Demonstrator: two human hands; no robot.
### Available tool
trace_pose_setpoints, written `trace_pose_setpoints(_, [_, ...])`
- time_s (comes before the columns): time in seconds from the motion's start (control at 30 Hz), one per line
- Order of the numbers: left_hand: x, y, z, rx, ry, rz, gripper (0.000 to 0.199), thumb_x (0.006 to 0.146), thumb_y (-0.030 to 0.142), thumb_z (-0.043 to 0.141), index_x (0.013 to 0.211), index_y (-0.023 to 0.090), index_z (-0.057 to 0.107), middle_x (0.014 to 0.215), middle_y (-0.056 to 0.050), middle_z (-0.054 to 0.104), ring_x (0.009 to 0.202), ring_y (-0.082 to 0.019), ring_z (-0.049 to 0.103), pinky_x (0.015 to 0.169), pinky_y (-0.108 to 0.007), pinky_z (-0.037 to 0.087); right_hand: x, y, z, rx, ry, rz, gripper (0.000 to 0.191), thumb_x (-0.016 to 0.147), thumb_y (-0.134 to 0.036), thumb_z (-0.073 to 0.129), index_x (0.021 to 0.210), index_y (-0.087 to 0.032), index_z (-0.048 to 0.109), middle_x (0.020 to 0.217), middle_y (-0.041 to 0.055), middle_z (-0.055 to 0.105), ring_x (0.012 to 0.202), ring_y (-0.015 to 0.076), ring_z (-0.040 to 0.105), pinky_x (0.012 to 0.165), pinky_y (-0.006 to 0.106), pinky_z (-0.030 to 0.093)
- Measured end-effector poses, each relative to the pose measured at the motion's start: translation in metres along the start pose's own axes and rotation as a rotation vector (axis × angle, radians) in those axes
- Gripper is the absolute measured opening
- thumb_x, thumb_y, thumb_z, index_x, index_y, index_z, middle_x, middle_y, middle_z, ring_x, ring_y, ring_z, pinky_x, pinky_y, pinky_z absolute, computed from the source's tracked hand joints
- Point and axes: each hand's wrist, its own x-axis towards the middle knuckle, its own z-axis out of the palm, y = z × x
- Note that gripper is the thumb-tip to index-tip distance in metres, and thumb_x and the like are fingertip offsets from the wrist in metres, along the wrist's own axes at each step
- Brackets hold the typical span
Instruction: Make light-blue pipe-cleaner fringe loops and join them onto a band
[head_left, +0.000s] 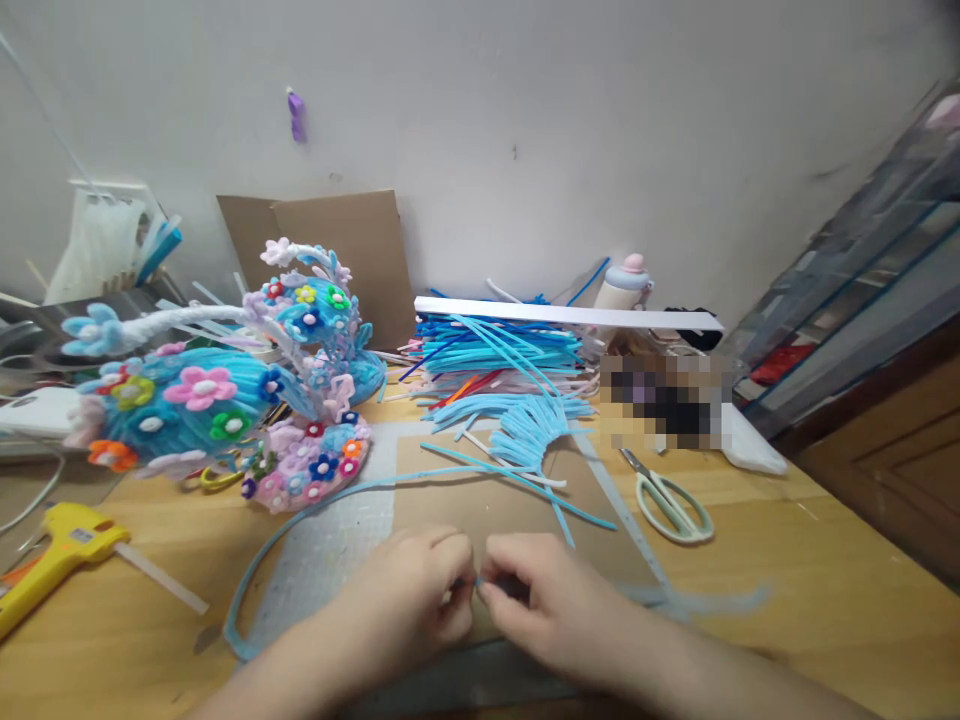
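Observation:
My left hand and my right hand meet fingertip to fingertip over a brown board. Both are closed in a pinch on a light blue pipe cleaner, mostly hidden by the fingers. A long light blue strand curves round left of my left hand, and a blurred pale blue end sticks out beyond my right wrist. Just past the hands lie a fan-shaped light blue piece and several loose blue and white stems.
Flower-covered blue figures stand at the left, near a yellow glue gun. Green-handled scissors lie at the right. Stacked pipe cleaners sit at the back under a white strip, beside a bottle.

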Motion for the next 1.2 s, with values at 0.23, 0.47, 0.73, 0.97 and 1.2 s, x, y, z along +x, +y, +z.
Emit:
trace_pose_setpoints(0.23, [-0.005, -0.003, 0.007, 0.200, 0.127, 0.194, 0.013, 0.078, 0.009, 0.043, 0.070, 0.019, 0.047, 0.063, 0.001, 0.050, 0.054, -0.013, 0.044, 0.048, -0.024, 0.031, 0.009, 0.009, -0.004, 1.263, -0.450, 0.636, 0.012, 0.073, -0.025, 0.046, 0.066, -0.016, 0.050, 0.052, -0.0070, 0.041, 0.033, 0.0021, 0.023, 0.035, 0.017, 0.010])
trace_pose_setpoints(0.47, [-0.003, -0.004, 0.006, 0.062, 0.040, 0.040, 0.012, 0.080, 0.011, 0.040, 0.073, 0.019, 0.044, 0.069, 0.000, 0.051, 0.062, -0.012, 0.047, 0.053, -0.023, 0.035, 0.009, 0.015, 0.000, 1.384, -0.367, 0.658, 0.007, 0.073, -0.019, 0.049, 0.069, -0.015, 0.051, 0.048, -0.0080, 0.038, 0.033, 0.0008, 0.024, 0.035, 0.014, 0.011])
trace_pose_setpoints(0.73, [-0.001, -0.001, 0.002, 0.027, -0.032, 0.015, 0.009, 0.082, 0.015, 0.040, 0.074, 0.019, 0.043, 0.070, 0.000, 0.050, 0.063, -0.013, 0.046, 0.053, -0.023, 0.032, 0.010, 0.014, 0.000, 1.435, -0.418, 0.714, 0.009, 0.072, -0.020, 0.046, 0.066, -0.014, 0.050, 0.046, -0.0082, 0.037, 0.032, 0.0007, 0.024, 0.034, 0.014, 0.010])
trace_pose_setpoints(0.97, [-0.001, 0.003, 0.006, -0.031, -0.051, 0.055, 0.010, 0.073, 0.010, 0.045, 0.071, 0.019, 0.041, 0.069, 0.002, 0.048, 0.062, -0.012, 0.042, 0.053, -0.024, 0.026, 0.009, 0.010, 0.011, 1.100, -0.257, 0.531, 0.010, 0.072, -0.022, 0.046, 0.063, -0.017, 0.043, 0.047, -0.0088, 0.034, 0.035, 0.0028, 0.020, 0.037, 0.016, 0.013])
trace_pose_setpoints(1.2, [0.002, 0.006, 0.006, -0.537, -0.224, -0.206, 0.014, 0.065, 0.006, 0.042, 0.060, 0.018, 0.037, 0.057, 0.006, 0.040, 0.058, -0.008, 0.037, 0.051, -0.019, 0.028, -0.012, 0.008, 0.013, -0.297, 0.114, -0.433, 0.012, 0.075, -0.015, 0.047, 0.064, -0.016, 0.051, 0.060, -0.0011, 0.048, 0.057, 0.0104, 0.037, 0.052, 0.025, 0.023])
